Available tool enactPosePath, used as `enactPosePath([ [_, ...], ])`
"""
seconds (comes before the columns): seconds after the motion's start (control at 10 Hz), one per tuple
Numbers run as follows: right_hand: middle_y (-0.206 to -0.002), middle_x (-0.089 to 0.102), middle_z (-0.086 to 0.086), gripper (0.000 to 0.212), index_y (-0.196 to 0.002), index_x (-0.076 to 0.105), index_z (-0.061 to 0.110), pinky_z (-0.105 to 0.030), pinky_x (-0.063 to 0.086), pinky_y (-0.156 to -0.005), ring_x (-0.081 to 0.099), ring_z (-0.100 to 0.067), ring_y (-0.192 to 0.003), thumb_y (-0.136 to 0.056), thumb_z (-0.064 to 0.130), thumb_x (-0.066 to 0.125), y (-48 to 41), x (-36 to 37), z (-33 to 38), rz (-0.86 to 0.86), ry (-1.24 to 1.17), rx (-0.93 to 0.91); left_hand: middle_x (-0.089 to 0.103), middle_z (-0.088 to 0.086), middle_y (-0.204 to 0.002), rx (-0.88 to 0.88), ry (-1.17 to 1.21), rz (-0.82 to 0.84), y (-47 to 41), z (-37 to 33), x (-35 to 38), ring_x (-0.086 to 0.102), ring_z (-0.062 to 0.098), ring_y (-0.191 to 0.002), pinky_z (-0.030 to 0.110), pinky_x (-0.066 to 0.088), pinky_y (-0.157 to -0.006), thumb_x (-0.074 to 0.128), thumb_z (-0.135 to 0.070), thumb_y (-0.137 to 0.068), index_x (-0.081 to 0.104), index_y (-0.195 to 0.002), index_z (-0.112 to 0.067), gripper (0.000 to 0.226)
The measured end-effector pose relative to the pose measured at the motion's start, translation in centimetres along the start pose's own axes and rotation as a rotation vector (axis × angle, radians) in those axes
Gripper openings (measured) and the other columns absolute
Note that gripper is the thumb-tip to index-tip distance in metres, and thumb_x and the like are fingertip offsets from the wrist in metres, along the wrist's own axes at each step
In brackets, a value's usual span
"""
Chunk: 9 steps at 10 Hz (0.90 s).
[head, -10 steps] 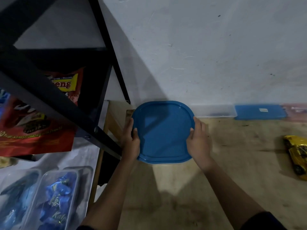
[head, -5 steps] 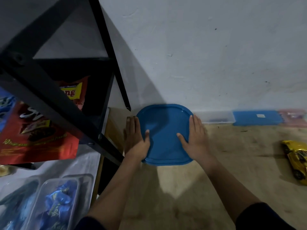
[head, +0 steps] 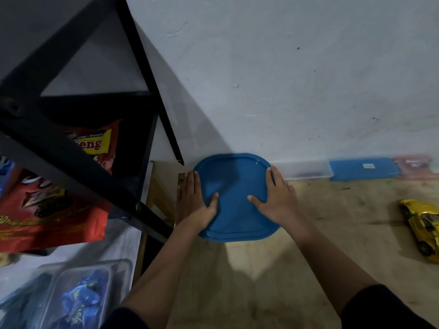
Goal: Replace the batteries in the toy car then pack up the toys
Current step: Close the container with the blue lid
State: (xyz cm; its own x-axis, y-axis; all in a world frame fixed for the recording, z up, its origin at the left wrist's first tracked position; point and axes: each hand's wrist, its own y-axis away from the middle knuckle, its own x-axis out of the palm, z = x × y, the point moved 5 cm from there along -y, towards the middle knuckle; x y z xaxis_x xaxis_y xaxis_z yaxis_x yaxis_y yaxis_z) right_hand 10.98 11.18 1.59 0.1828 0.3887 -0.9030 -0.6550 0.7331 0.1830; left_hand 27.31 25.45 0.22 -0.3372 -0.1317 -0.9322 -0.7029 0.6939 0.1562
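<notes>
A blue rounded-square lid [head: 235,186] lies flat at the back left of the wooden table [head: 308,262], against the white wall. Whatever is under it is hidden. My left hand [head: 197,203] lies along its left edge with the thumb on top. My right hand [head: 275,198] lies along its right edge, thumb also on the lid. Both press flat on it. A yellow toy car [head: 422,229] stands on the table at the far right, well apart from my hands.
A black metal shelf frame [head: 71,162] rises close on the left, with a red snack bag [head: 47,217] behind it and clear tubs of blue-wrapped sweets [head: 78,298] below. Along the wall lie a clear box [head: 306,170], a blue flat box [head: 363,168] and a pink one [head: 413,165].
My hands went from gripping the lid's edges with curled fingers to lying flat along its sides, thumbs on top. The lid has settled slightly lower and stays in place.
</notes>
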Motion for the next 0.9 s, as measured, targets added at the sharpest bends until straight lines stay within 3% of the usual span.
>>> enactPosePath([
  [0.3, -0.157, -0.012, -0.006, 0.090, -0.147, -0.009, 0.006, -0.038, 0.004, -0.117, -0.006, -0.019, -0.145, -0.091, 0.050, 0.046, 2.4, -1.1, 0.1, 0.009, -0.022, 0.020, -0.022, 0.002, -0.156, 0.013, 0.063, 0.104, 1.3, 0.0, -1.2, -0.019, 0.016, -0.144, 0.037, -0.007, -0.118, 0.034, -0.062, -0.091, -0.018, -0.148, -0.014, 0.091],
  [0.4, -0.158, -0.007, -0.008, 0.086, -0.147, -0.007, 0.005, -0.037, 0.005, -0.119, -0.004, -0.021, -0.145, -0.093, 0.049, 0.043, 3.7, -0.8, -0.3, 0.016, 0.023, 0.053, -0.023, 0.003, -0.156, 0.046, 0.106, 0.114, 3.2, -0.5, -1.3, -0.022, 0.013, -0.142, 0.034, -0.009, -0.117, 0.033, -0.062, -0.092, -0.016, -0.148, -0.011, 0.090],
  [0.5, -0.158, -0.005, -0.009, 0.081, -0.147, -0.006, 0.004, -0.035, 0.005, -0.119, -0.004, -0.021, -0.145, -0.095, 0.048, 0.037, 4.9, 0.1, -0.6, 0.041, -0.011, 0.062, -0.029, 0.001, -0.154, 0.065, 0.132, 0.112, 5.5, -0.2, -0.3, -0.029, 0.000, -0.131, 0.033, -0.008, -0.118, 0.033, -0.062, -0.092, -0.017, -0.148, -0.014, 0.090],
  [0.7, -0.157, -0.012, -0.004, 0.081, -0.147, -0.013, 0.008, -0.038, 0.009, -0.118, -0.006, -0.019, -0.145, -0.095, 0.051, 0.033, 5.3, 0.1, -0.5, 0.077, -0.054, 0.024, -0.031, -0.003, -0.153, 0.059, 0.089, 0.123, 5.4, -0.1, -0.5, -0.030, -0.001, -0.129, 0.035, -0.006, -0.116, 0.033, -0.064, -0.091, -0.020, -0.147, -0.016, 0.091],
  [0.8, -0.157, -0.014, -0.003, 0.082, -0.146, -0.015, 0.010, -0.040, 0.012, -0.118, -0.005, -0.019, -0.145, -0.094, 0.057, 0.028, 4.7, -0.9, -0.5, 0.090, -0.043, 0.070, -0.032, -0.005, -0.152, 0.031, 0.143, 0.127, 5.0, -0.9, -1.8, -0.027, -0.003, -0.130, 0.030, 0.009, -0.115, 0.034, -0.063, -0.091, -0.020, -0.147, -0.017, 0.090],
  [0.9, -0.157, 0.011, -0.012, 0.096, -0.148, 0.003, 0.004, -0.040, 0.033, -0.110, 0.020, -0.025, -0.143, -0.082, 0.074, 0.003, 4.8, -0.2, -1.2, -0.088, 0.001, 0.009, -0.033, -0.009, -0.149, 0.073, 0.140, 0.087, 6.1, -1.6, -2.5, -0.019, 0.002, -0.138, 0.028, 0.015, -0.114, 0.027, -0.068, -0.089, -0.020, -0.146, -0.017, 0.090],
])
